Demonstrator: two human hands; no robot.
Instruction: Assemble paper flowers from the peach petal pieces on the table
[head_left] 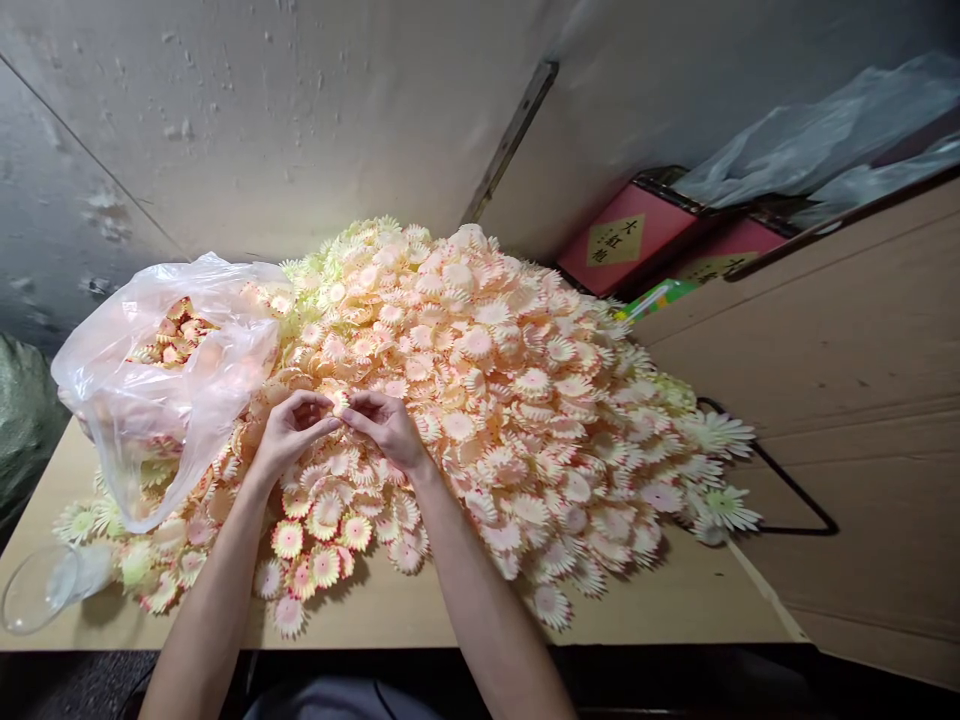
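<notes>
Both hands meet over the left-middle part of a large heap of artificial flower petal pieces [480, 345], pale pink and cream with toothed edges. My left hand [296, 430] pinches a small pale artificial flower piece [338, 401] between thumb and fingers. From the other side, my right hand [386, 428] grips the same piece with its fingertips. Its details are partly hidden by the fingers. Below the hands lie several smaller flower pieces with redder edges [325, 567]. A clear plastic bag [225, 390] beside my left hand holds small red and yellow flower pieces [180, 330].
A clear cup [41, 590] lies at the table's [405, 620] left front corner. Red boxes with Chinese characters [630, 235] stand at the back right, near a cardboard panel [840, 400]. A black metal bar [799, 495] sticks out at the right. The wall [300, 120] rises behind the heap.
</notes>
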